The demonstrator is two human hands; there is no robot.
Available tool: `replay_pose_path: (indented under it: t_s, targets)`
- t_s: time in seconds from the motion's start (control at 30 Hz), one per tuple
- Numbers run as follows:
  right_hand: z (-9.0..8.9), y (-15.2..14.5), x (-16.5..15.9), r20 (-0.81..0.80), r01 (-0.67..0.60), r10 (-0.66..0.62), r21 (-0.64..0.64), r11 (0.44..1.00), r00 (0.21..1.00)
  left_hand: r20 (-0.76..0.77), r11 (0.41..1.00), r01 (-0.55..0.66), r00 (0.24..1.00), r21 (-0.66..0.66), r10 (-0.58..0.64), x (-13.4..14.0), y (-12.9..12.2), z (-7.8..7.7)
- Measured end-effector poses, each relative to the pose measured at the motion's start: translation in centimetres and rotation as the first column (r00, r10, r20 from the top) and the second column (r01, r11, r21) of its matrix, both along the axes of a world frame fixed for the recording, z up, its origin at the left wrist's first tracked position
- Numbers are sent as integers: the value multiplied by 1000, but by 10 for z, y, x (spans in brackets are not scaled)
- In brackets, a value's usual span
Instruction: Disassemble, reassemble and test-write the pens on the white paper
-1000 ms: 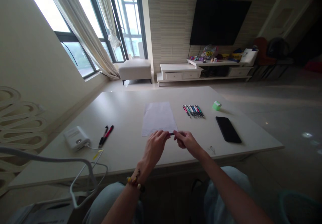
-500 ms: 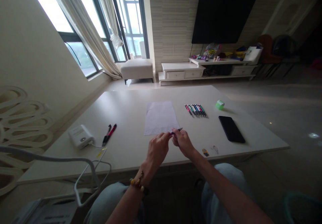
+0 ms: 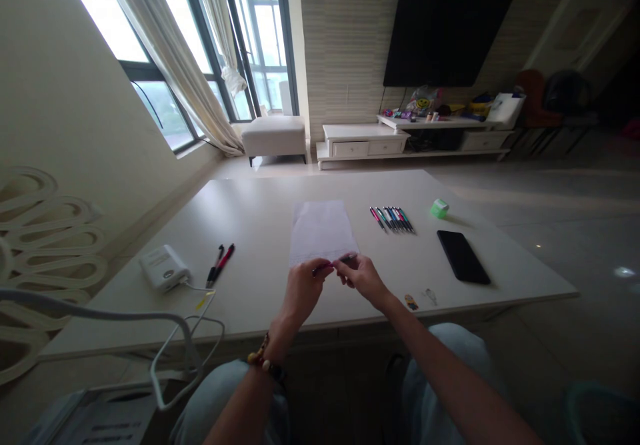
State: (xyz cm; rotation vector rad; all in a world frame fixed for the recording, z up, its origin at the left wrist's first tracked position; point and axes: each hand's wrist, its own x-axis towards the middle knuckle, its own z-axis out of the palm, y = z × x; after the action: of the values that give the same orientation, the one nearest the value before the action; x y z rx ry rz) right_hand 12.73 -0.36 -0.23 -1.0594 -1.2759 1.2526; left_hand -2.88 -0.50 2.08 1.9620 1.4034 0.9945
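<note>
My left hand [image 3: 304,286] and my right hand [image 3: 361,277] meet just over the near edge of a white sheet of paper [image 3: 323,228]. Pinched in my left fingers is the pink-purple part of a pen [image 3: 323,268]. My right fingers are closed on a dark piece of the pen [image 3: 347,258]. Whether the two pieces are still joined I cannot tell, since fingertips cover the middle. To the right of the paper several pens [image 3: 393,220] lie side by side in a row. A black pen [image 3: 215,266] and a red pen [image 3: 223,263] lie to the left.
On the white table [image 3: 250,225] a white charger [image 3: 164,268] with a cable sits at the left. A black phone [image 3: 463,256] and a small green box [image 3: 439,208] are at the right. Near the front edge lies a small cartoon charm [image 3: 411,302].
My left hand has shifted slightly left, and more of the pink-purple part shows between my hands. The dark piece in my right hand has turned a little. The other things stay put.
</note>
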Motion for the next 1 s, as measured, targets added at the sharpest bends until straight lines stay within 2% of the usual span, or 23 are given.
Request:
replay_pose_path:
  t_s: [0.27, 0.37, 0.6, 1.0]
  targets:
    - [1, 4, 6, -79, 21, -25, -52, 998, 997, -82, 998, -19, 996, 65, 24, -2, 0, -3]
    - [-2, 7, 11, -51, 34, -36, -55, 998, 998, -100, 997, -8, 995, 79, 16, -2, 0, -4]
    - [-2, 8, 19, 58, -28, 31, -39, 999, 998, -149, 994, 22, 989, 106, -5, -1, -1, -6]
    - [-3, 7, 21, 108, -84, 86, -28, 996, 990, -157, 994, 53, 987, 94, -38, 3, -2, -7]
